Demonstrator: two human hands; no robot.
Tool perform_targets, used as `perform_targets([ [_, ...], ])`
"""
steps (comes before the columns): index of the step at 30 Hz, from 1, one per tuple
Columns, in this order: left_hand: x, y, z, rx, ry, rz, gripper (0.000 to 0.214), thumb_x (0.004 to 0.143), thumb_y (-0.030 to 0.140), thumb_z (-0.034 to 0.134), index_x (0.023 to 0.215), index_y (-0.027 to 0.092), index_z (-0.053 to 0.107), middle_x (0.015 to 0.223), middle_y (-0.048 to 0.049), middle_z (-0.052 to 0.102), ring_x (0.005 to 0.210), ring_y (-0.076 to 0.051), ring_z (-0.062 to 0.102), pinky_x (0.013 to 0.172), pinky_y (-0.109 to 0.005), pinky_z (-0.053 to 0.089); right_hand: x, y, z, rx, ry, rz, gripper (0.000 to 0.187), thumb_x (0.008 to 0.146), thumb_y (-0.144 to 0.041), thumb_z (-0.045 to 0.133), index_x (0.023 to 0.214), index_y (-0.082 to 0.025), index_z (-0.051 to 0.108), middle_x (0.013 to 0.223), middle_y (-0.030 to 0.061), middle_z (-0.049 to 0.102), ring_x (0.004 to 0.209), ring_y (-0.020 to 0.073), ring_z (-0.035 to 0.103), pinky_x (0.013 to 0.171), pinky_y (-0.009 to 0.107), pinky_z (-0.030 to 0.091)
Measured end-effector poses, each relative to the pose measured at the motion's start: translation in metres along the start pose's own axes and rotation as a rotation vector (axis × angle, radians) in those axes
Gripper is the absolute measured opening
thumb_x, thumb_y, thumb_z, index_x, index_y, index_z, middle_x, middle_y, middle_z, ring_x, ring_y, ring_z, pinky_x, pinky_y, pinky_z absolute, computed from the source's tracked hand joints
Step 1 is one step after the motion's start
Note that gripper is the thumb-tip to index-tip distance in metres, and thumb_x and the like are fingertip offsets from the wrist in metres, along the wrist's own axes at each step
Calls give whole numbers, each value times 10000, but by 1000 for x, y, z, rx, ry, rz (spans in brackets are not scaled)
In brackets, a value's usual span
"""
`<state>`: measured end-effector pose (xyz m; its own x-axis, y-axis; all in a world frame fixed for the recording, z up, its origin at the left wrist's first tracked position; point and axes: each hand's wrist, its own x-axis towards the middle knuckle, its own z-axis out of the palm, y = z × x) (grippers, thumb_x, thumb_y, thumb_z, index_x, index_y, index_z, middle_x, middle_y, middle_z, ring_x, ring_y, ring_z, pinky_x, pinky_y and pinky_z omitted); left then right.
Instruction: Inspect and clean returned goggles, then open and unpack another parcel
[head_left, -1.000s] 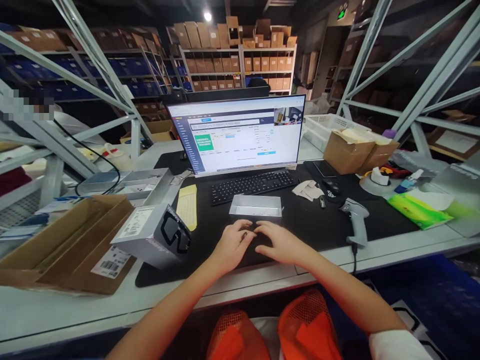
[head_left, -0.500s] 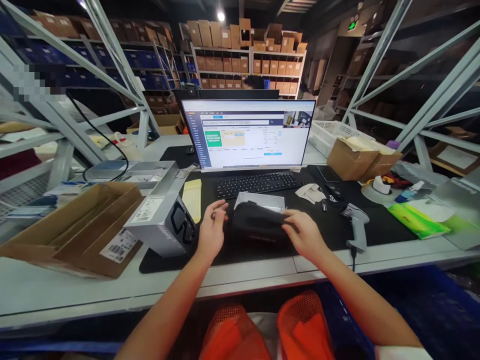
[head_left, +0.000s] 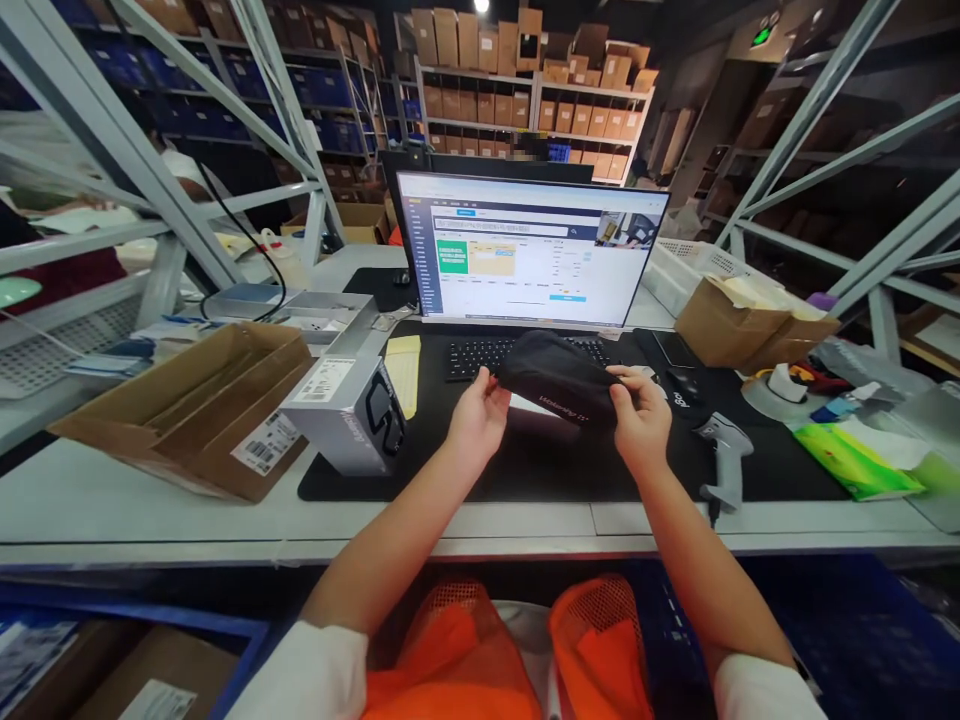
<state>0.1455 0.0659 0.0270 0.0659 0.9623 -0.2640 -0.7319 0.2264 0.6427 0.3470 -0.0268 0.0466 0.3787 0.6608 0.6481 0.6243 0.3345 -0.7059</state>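
A soft black pouch (head_left: 559, 380) with pale lettering is stretched between my two hands, raised over the desk mat and partly covering the keyboard (head_left: 480, 357). My left hand (head_left: 482, 415) pinches its left end, and my right hand (head_left: 641, 410) grips the right end between thumb and fingers. Beneath the pouch shows a bit of something white, mostly hidden. Left of my hands stands a grey product box (head_left: 349, 415) with a black design on its side. A yellow notepad (head_left: 403, 375) lies behind that box.
An opened cardboard carton (head_left: 187, 420) sits at the left. The monitor (head_left: 525, 255) is at the back. On the right are a barcode scanner (head_left: 726, 460), a mouse (head_left: 682, 388), a green packet (head_left: 855, 460), a tape roll (head_left: 780, 390) and a cardboard box (head_left: 727, 325).
Both hands have lifted the black pouch up and turned its lettered side into view. My left hand now pinches the pouch's end. The camera view has shifted slightly.
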Motion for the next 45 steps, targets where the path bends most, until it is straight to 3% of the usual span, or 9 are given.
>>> perform_targets([
  [4,13,23,4,428,-397,357,566,784,663,714,1141,225,672,1256,-109,691,1247,-280,616,1044,-412,500,27,10,2,48,-254,139,284,873,-497,619,871,-215,645,1145,111,739,1044,275,673,933,429,514],
  [7,18,37,7,859,-663,480,651,648,542,870,1194,228,705,1404,-108,625,1387,-323,501,1186,-435,358,46,11,5,8,-421,239,356,845,-534,623,925,-194,695,1074,110,747,944,277,682,847,411,525],
  [13,46,30,10,702,-342,377,511,666,450,859,1091,193,738,1096,-82,735,1048,-270,673,989,-410,505,28,-14,2,-198,-213,74,390,954,-514,498,1011,-195,714,1035,129,719,1027,297,637,962,452,486],
  [16,57,29,14,489,-196,336,552,631,479,875,1080,199,717,1033,-65,735,986,-241,681,925,-379,528,3,-16,15,-115,-515,113,429,954,-560,504,1040,-203,724,1014,137,717,1015,301,646,905,435,525],
  [18,58,30,18,383,-209,244,589,594,493,893,1063,193,704,1007,-65,737,960,-234,685,903,-372,538,-4,-7,29,-58,-628,218,530,896,-630,567,1152,-187,704,1106,158,704,1071,324,643,918,454,536],
  [22,53,31,20,375,-247,115,626,545,508,913,1040,191,698,947,-64,735,905,-228,685,844,-355,548,9,23,48,119,-272,366,781,876,-734,495,1440,-194,511,1410,167,573,1322,320,531,1050,484,490],
  [25,55,28,13,543,-255,94,609,599,544,872,1084,218,701,1002,-64,741,921,-227,683,833,-344,540,21,39,51,239,-184,450,819,893,-732,470,1534,-230,376,1511,137,503,1407,281,472,1105,470,460],
  [34,71,14,5,963,-416,50,494,660,573,829,993,211,783,1061,-105,763,1012,-289,675,928,-379,489,19,53,60,287,-195,462,571,816,-612,616,1190,-180,615,1263,148,693,1222,268,624,1132,443,423],
  [45,85,7,5,1009,-336,107,462,726,636,716,822,185,746,912,-79,740,898,-276,642,834,-366,470,25,61,57,169,-127,342,439,858,-545,538,1090,-190,650,1236,120,671,1191,281,588,1042,440,447],
])
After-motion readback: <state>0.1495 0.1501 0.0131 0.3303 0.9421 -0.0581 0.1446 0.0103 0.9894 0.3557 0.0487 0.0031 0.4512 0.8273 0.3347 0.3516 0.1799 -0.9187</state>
